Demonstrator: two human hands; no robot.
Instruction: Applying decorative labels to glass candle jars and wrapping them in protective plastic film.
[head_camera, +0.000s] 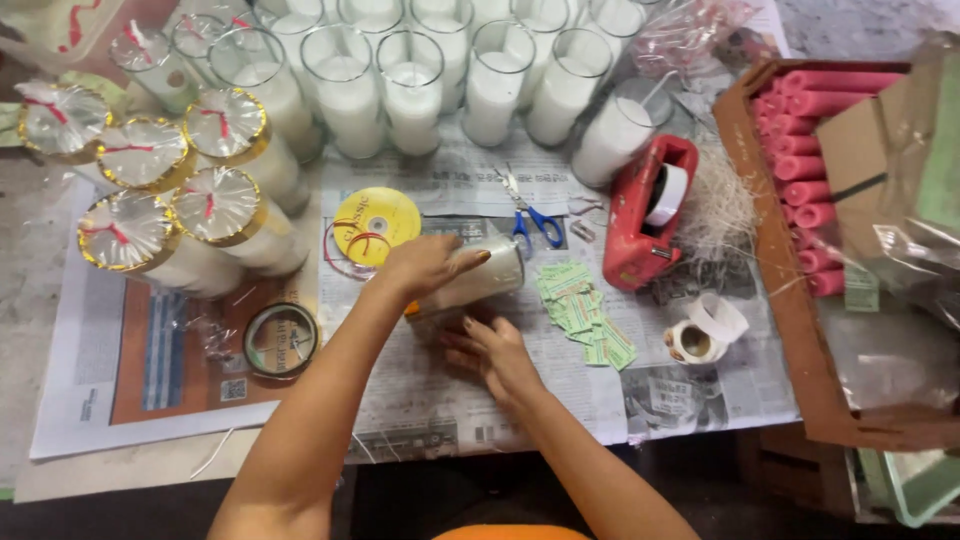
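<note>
1. Your left hand (425, 262) has its fingers curled over the top of a glass candle jar (478, 280), which lies on its side on the newspaper (420, 400) near the middle of the table. The grip looks closed around the glass wall, thumb side hidden.
2. Your right hand (492, 350) sits just near of the jar, fingers spread and lightly bent, tips touching its lower side or a wrapping there; I cannot tell which, nor whether it grips anything.
3. Judge the jar as heavy for its size: thick glass filled with white wax. It is stiff, smooth and probably slippery, and it will roll while lying down. It will chip or crack if knocked.
4. Hold it around the middle of the wall with a full wrap, not by the rim, and keep the other palm under it.
5. Just right of the jar lies a loose heap of small green paper labels (583, 312); beyond it, blue-handled scissors (532, 220).
6. Left of your left hand lies a yellow disc (376, 224), and nearer, a roll of clear tape (281, 340).
7. To the right stand a red tape dispenser (650, 212) and a small roll of stickers (696, 342).
8. Far left stand finished jars with gold-rimmed covers (218, 205); open wax-filled glasses (412, 92) line the far edge.
</note>
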